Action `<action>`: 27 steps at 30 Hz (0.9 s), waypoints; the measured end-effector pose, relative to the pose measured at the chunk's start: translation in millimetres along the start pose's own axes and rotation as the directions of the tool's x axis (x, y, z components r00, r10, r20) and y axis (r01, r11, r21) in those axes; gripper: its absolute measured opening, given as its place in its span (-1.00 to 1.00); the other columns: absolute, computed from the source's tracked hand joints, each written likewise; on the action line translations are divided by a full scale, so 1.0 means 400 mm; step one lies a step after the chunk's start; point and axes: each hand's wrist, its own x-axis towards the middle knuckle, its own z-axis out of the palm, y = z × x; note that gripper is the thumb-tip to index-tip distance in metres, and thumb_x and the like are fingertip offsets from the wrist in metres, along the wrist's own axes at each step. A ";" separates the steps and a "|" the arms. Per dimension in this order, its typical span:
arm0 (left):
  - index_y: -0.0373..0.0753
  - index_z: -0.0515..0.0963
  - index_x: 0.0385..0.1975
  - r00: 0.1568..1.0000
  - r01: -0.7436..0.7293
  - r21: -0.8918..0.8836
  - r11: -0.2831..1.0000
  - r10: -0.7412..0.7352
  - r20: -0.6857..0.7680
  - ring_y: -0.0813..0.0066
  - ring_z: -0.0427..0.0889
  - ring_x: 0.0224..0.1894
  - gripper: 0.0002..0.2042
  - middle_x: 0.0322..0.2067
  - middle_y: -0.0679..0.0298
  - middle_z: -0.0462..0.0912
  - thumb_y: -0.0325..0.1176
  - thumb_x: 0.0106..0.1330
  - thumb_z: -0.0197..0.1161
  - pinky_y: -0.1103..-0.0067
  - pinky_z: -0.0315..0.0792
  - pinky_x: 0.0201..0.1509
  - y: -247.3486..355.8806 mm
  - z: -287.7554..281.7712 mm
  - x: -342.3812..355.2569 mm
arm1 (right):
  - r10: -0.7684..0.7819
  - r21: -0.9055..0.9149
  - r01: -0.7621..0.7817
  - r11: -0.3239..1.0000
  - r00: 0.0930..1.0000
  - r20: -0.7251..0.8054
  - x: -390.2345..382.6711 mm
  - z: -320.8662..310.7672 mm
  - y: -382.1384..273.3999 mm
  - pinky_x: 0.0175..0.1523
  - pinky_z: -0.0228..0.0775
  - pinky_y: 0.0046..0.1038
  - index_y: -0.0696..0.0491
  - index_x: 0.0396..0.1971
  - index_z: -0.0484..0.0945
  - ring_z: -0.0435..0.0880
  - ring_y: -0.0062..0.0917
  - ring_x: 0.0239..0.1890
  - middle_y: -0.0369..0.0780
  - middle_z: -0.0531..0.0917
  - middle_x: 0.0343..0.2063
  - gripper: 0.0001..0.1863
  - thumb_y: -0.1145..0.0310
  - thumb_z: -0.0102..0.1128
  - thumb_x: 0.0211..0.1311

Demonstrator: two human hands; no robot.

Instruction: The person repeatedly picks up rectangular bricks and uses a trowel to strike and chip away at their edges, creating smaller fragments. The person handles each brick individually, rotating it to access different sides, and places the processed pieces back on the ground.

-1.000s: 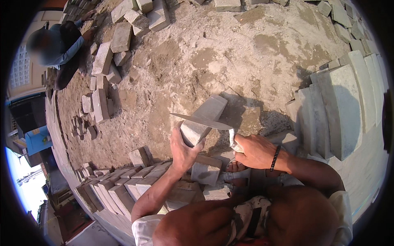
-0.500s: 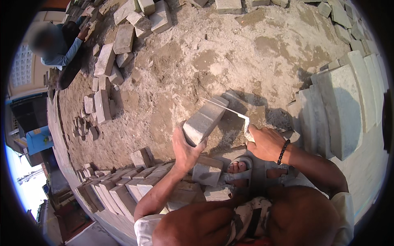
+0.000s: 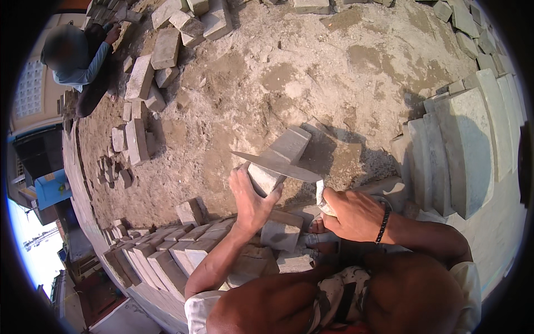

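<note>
Block (image 3: 288, 141) sits about dead centre of your view: grey concrete, dusty, long side aimed at 1 o'clock. Your left hand (image 3: 251, 201) has fingers wrapped round its near end; your right hand (image 3: 354, 215) clutches a trowel (image 3: 278, 167), thin blade crossing over it toward 10. Ground (image 3: 245, 108) is pale, sandy, browner in patches; big slabs (image 3: 466, 147) stand at 3, smaller pavers (image 3: 167, 268) around 8, another person (image 3: 80, 64) at 10.

- Block (image 3: 288, 145) in my left hand (image 3: 251, 199)
- Trowel (image 3: 281, 167) in my right hand (image 3: 356, 215), crossing over the block
- Slabs (image 3: 466, 146) to my right
- Bricks (image 3: 165, 266) rowed on my left
- Co-worker (image 3: 93, 68) ahead, far left
</note>
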 end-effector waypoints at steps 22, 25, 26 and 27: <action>-0.43 0.21 0.17 0.997 -0.025 0.027 0.999 0.023 0.076 -0.09 0.37 0.02 -0.21 -0.06 -0.10 0.36 -0.28 -0.03 0.52 0.16 0.23 0.11 -0.058 -0.045 -0.019 | 0.294 -0.117 -0.303 0.946 0.952 -0.086 0.100 0.026 0.214 -0.18 0.44 0.03 0.30 -0.22 0.35 0.62 0.15 -0.34 0.20 0.61 -0.49 -0.68 0.36 0.10 0.16; -0.44 0.22 0.17 0.997 0.002 0.036 0.999 -0.005 0.080 -0.10 0.40 -0.02 -0.23 -0.09 -0.10 0.39 -0.31 -0.01 0.51 0.17 0.26 0.07 -0.073 -0.072 -0.032 | 0.270 -0.074 -0.273 0.959 0.962 -0.044 0.077 0.015 0.111 -0.19 0.43 0.03 0.30 -0.21 0.34 0.61 0.15 -0.33 0.21 0.61 -0.46 -0.66 0.33 0.12 0.18; -0.44 0.22 0.16 0.997 0.009 0.028 1.000 -0.011 0.081 -0.11 0.41 -0.04 -0.24 -0.10 -0.10 0.40 -0.31 0.00 0.51 0.18 0.27 0.05 -0.076 -0.077 -0.031 | 0.250 -0.053 -0.252 0.966 0.968 -0.037 0.062 0.023 0.068 -0.20 0.43 0.02 0.29 -0.21 0.34 0.61 0.14 -0.33 0.20 0.61 -0.45 -0.65 0.32 0.14 0.19; -0.45 0.23 0.16 0.997 0.011 0.040 0.999 -0.014 0.074 -0.11 0.41 -0.04 -0.25 -0.11 -0.10 0.40 -0.31 0.01 0.51 0.18 0.28 0.04 -0.078 -0.080 -0.032 | 0.170 -0.023 -0.169 0.985 0.985 0.026 0.046 0.031 0.033 -0.22 0.47 0.00 0.28 -0.18 0.34 0.63 0.10 -0.35 0.16 0.63 -0.45 -0.64 0.30 0.14 0.20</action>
